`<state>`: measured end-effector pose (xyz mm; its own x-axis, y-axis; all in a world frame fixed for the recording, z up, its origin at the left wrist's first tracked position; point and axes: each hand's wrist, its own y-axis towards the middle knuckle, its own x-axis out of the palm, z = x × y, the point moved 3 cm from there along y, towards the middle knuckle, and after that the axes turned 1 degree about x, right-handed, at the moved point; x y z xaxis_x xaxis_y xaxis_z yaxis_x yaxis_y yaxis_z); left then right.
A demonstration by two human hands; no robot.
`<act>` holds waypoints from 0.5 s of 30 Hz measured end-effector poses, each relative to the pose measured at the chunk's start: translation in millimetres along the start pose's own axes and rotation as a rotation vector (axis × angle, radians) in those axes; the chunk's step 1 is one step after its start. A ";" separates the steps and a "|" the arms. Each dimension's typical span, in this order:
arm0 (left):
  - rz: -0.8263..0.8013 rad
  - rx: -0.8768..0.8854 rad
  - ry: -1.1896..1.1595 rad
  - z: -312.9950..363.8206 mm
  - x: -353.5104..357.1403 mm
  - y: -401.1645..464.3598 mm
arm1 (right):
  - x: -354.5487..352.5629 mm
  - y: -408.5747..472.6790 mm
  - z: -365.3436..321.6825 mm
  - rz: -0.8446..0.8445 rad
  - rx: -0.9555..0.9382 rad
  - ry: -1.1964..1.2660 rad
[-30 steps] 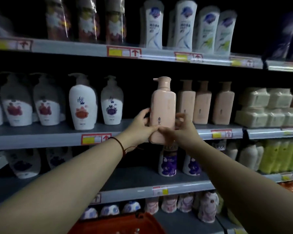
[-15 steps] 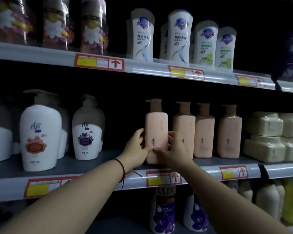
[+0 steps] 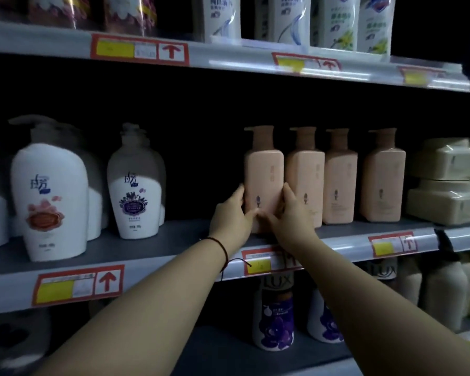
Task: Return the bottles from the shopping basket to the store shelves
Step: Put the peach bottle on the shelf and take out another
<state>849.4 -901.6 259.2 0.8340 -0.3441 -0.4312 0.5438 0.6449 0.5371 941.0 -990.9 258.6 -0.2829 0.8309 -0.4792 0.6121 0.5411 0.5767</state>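
A pink pump bottle [image 3: 263, 172] stands upright on the middle shelf [image 3: 179, 240], at the left end of a row of three matching pink bottles [image 3: 339, 177]. My left hand [image 3: 232, 215] grips its lower left side and my right hand [image 3: 291, 215] grips its lower right side. Its base is hidden behind my fingers. The shopping basket is out of view.
White pump bottles [image 3: 49, 191] stand at the left of the same shelf, and cream boxes [image 3: 445, 183] at the right. The upper shelf [image 3: 228, 58] carries white bottles [image 3: 288, 17]. Purple-labelled bottles [image 3: 276, 316] stand on the shelf below.
Both hands carried the pink bottle from in front of the shelf edge back onto the middle shelf, beside the matching row. The view moved closer and the basket dropped out of sight.
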 end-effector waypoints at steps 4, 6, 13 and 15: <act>-0.025 0.053 0.144 8.6 -13.0 -15.5 | -6.2 -15.6 -11.1 0.025 -0.024 -0.038; -0.047 0.158 0.332 14.4 -28.2 -31.8 | -9.7 -28.9 -20.0 0.024 -0.079 -0.107; -0.066 0.593 0.917 4.2 -96.9 -120.2 | 18.6 -104.7 -70.0 -0.050 -0.533 -0.535; -0.063 0.524 0.966 -7.9 -119.1 -147.9 | 38.1 -131.2 -85.7 -0.124 -0.629 -0.599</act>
<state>668.9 -950.6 225.4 0.5031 0.4600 -0.7316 0.7457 0.1967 0.6365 786.7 -1019.1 221.4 0.2229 0.6487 -0.7277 0.0322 0.7412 0.6705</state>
